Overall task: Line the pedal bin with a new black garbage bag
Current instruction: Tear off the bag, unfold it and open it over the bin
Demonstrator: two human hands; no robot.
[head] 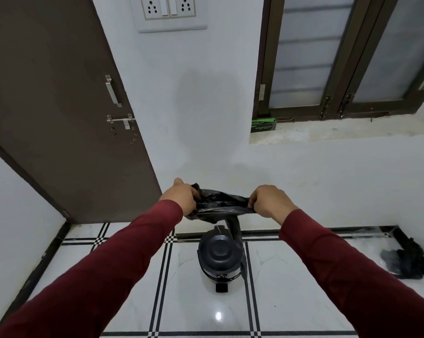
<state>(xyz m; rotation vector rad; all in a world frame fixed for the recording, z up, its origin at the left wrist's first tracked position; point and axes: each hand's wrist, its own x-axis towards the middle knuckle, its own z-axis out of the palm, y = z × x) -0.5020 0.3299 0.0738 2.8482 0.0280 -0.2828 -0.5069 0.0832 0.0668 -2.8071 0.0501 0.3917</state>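
Note:
A black garbage bag (220, 203) is stretched between my two hands, held out in front of me above the floor. My left hand (183, 196) grips its left end and my right hand (267, 201) grips its right end. A loose strip of the bag hangs down from the middle and trails past the right side of the bin. The dark round pedal bin (218, 257) stands on the floor tiles below the bag with its lid closed and its pedal facing me.
A brown door (59, 106) stands open on the left. A green box (263, 125) sits on the window sill at the right. A crumpled black bag (403, 262) lies on the floor in the right corner. White tiles with black lines surround the bin.

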